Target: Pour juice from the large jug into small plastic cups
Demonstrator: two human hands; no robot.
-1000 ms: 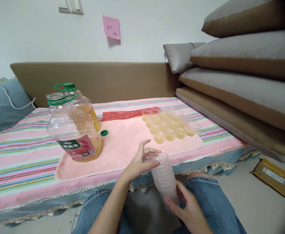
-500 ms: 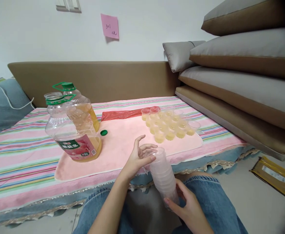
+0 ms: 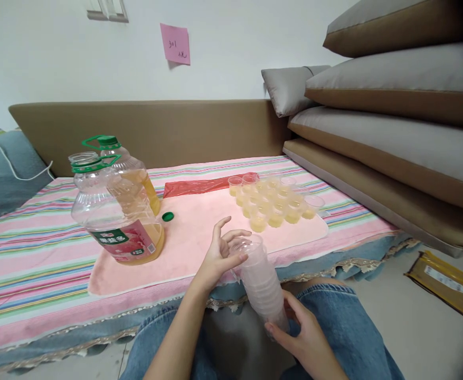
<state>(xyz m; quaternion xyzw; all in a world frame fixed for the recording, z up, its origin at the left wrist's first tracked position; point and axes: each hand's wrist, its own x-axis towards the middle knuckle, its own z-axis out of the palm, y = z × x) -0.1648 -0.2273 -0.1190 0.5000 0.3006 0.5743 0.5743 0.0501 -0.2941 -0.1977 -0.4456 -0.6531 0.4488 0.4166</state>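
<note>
A tall stack of nested clear plastic cups (image 3: 263,287) leans up and left above my lap. My right hand (image 3: 300,330) is wrapped around its lower end. At the top of the stack, my left hand (image 3: 223,256) has its thumb and fingers around the uppermost cup (image 3: 251,245), with the index finger raised. The top rim tilts to the left, toward that hand. Beyond the hands, several cups of pale yellow juice (image 3: 276,211) stand in close rows on a pink mat (image 3: 191,227).
Two big juice jugs stand at left; the front jug (image 3: 118,221) is uncapped, the rear jug (image 3: 110,141) has its green cap on. A loose green cap (image 3: 168,216) lies beside them. Behind is a red plastic bag (image 3: 203,186). Stacked cushions (image 3: 389,121) rise at right; a yellow package (image 3: 447,279) lies on the floor.
The top cup has tilted and shifted slightly left with my left hand, away from the line of the stack. My right hand keeps its hold; the view has moved slightly.
</note>
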